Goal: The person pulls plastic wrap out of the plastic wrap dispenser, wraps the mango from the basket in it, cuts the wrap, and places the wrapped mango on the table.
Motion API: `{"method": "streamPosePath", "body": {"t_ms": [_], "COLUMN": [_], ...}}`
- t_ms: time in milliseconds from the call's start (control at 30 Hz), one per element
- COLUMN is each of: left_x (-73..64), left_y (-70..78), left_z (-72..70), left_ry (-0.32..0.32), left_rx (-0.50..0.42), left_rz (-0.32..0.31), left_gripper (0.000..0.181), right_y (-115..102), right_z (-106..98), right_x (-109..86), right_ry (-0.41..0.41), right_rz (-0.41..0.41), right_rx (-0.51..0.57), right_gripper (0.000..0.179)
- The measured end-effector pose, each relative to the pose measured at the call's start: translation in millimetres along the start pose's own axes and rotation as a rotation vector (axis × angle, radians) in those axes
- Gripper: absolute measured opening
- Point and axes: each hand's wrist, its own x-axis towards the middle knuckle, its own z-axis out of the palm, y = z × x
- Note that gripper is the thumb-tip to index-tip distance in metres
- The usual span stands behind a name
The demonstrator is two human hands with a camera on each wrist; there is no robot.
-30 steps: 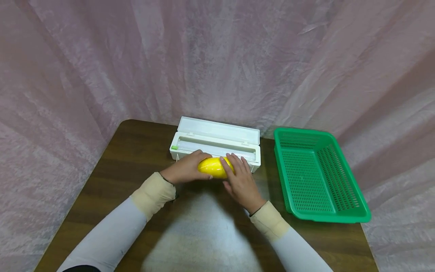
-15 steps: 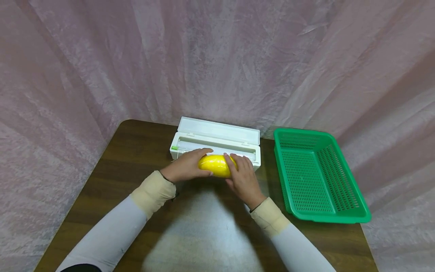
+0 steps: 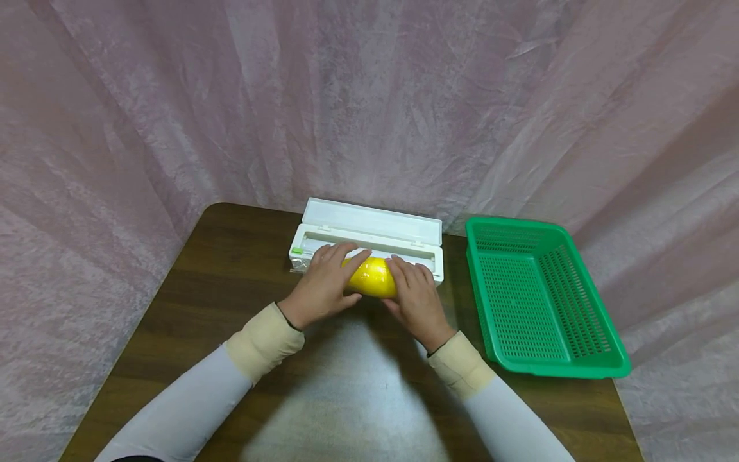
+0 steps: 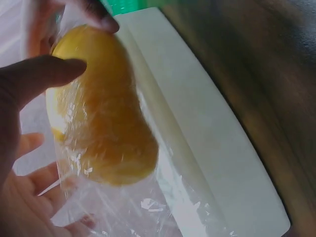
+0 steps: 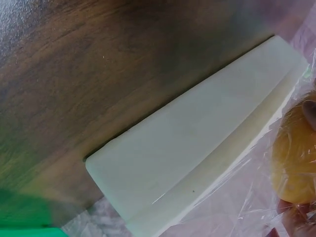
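Observation:
A smooth yellow fruit that looks like a mango, with clear cling film around it, is held up over the front of a white cling film dispenser. My right hand grips its right end, fingers over the top and thumb below. My left hand is at the other end, fingers spread; in the left wrist view its thumb lies against the fruit and the other fingers stand apart behind the film. Film hangs loose from the fruit's left end. The dispenser's lid is raised at the back.
A green plastic basket stands on the right side of the brown wooden table. Pinkish curtains hang close behind the table. A green slider sits at the dispenser's left end.
The fruit has risen slightly and moved a little right with my right hand. My left hand has loosened from its left end, its fingers spreading over the dispenser.

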Motion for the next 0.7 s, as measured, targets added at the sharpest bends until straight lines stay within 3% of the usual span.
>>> {"method": "streamPosePath", "body": {"t_ms": [167, 367, 700], "left_x": [-4.6, -5.8, 3.6], "left_y": [4.4, 4.9, -2.4], "left_z": [4.9, 10.1, 19.4], "left_ry": [0.064, 0.096, 0.090], "left_rx": [0.031, 0.075, 0.112], "left_rz": [0.057, 0.065, 0.064], "left_gripper": [0.078, 0.078, 0.079], "right_y": [3.1, 9.4, 23.6], "right_z": [0.9, 3.0, 0.8], "right_x": [0.8, 4.4, 11.0], "right_ry": [0.036, 0.051, -0.093], "right_rz": [-0.015, -0.002, 0.122], "right_rx": [0.004, 0.075, 0.302], "right_gripper": [0.091, 0.087, 0.081]}}
